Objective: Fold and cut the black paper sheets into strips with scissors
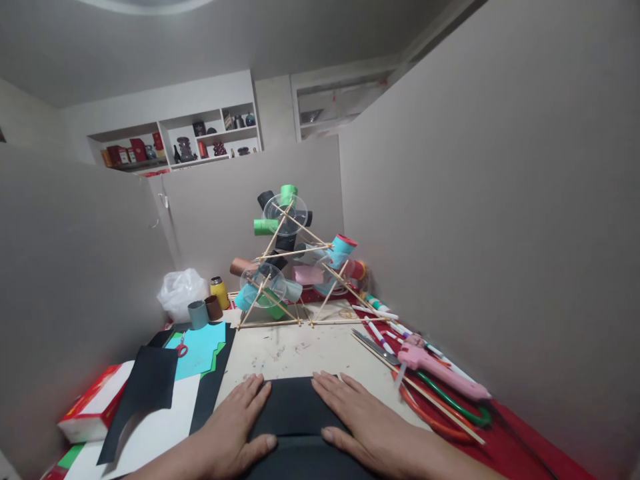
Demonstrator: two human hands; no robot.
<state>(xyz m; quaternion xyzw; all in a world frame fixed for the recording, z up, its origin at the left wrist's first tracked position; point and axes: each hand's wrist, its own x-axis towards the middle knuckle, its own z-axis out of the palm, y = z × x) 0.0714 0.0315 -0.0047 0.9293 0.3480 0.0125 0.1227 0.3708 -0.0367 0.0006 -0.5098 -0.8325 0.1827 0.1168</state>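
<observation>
A sheet of black paper lies in front of me on the pale work board, with a crease or edge running across it. My left hand rests flat on its left side, fingers stretched forward and thumb inward. On the right side my right hand lies flat the same way. Neither hand grips anything. Beyond them stands a model of wooden sticks set in triangles, with clear discs that carry coloured paper tubes.
To the right lie a pink glue gun, scissors and a green hoop on red cloth. At left are blue paper, red-handled scissors, a tissue pack, a yellow bottle and a plastic bag. Grey partitions enclose the table.
</observation>
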